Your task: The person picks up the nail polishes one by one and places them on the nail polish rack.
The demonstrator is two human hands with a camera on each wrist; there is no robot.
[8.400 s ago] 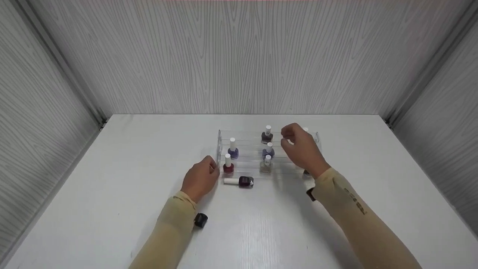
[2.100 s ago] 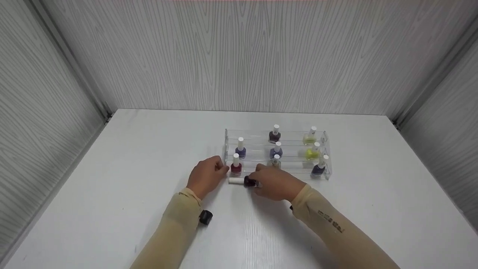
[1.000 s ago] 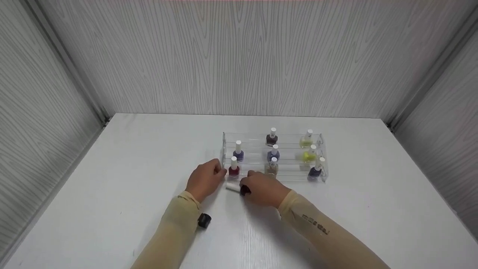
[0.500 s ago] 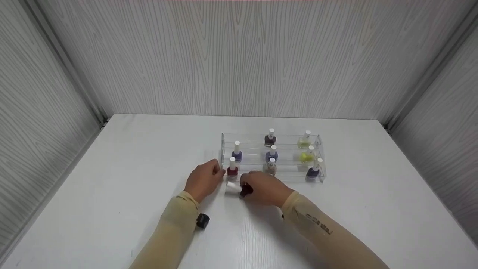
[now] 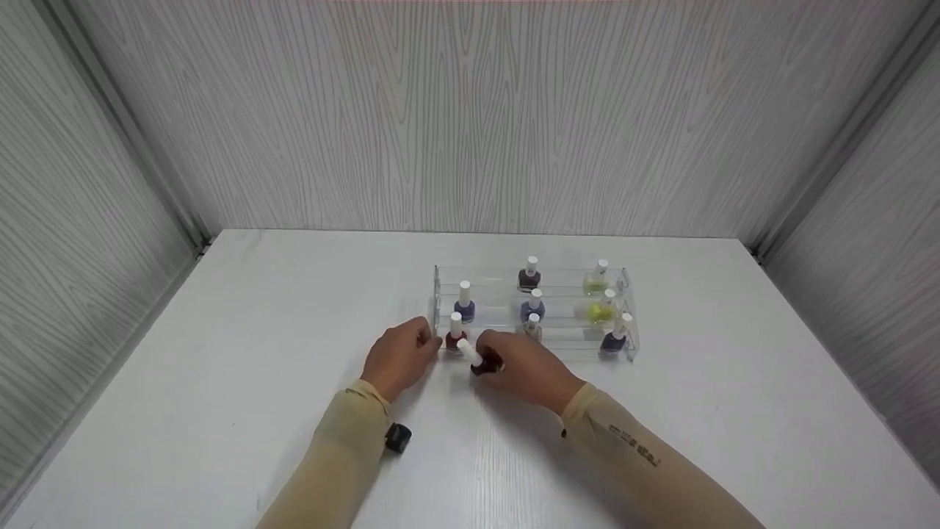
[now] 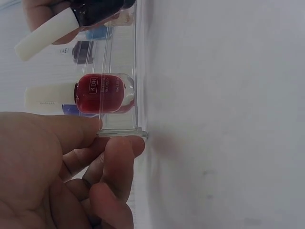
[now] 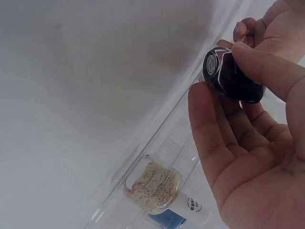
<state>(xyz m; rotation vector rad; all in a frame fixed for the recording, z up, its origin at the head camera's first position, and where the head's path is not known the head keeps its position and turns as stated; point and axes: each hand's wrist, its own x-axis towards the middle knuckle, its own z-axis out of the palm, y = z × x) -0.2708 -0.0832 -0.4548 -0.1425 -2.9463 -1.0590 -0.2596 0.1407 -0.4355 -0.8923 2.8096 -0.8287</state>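
Note:
A clear tiered acrylic rack (image 5: 631, 345) stands on the table, with capped nail polish bottles in its rows. My left hand (image 5: 399, 358) grips the rack's left end panel between thumb and fingers, beside a red nail polish (image 6: 102, 93) in the front row. Just in front of the rack, my right hand (image 5: 525, 365) holds a dark nail polish bottle (image 7: 233, 78) by its glass body. Its white cap tilts up and left toward the red one in the head view. A glittery nail polish (image 7: 155, 186) sits in the front row near my right hand.
Other bottles in the rack include a purple one (image 5: 464, 310), a bright yellow one (image 5: 601, 311) and a dark blue one (image 5: 613, 342) at front right. Behind the white table (image 5: 308, 279) rises a grey wood-grain wall (image 5: 470, 117), with side walls left and right.
My right hand has come from the rack's right side to the dark nail polish bottle lying in front, picked it up and tipped its cap upward. My left hand stays at the rack's left end.

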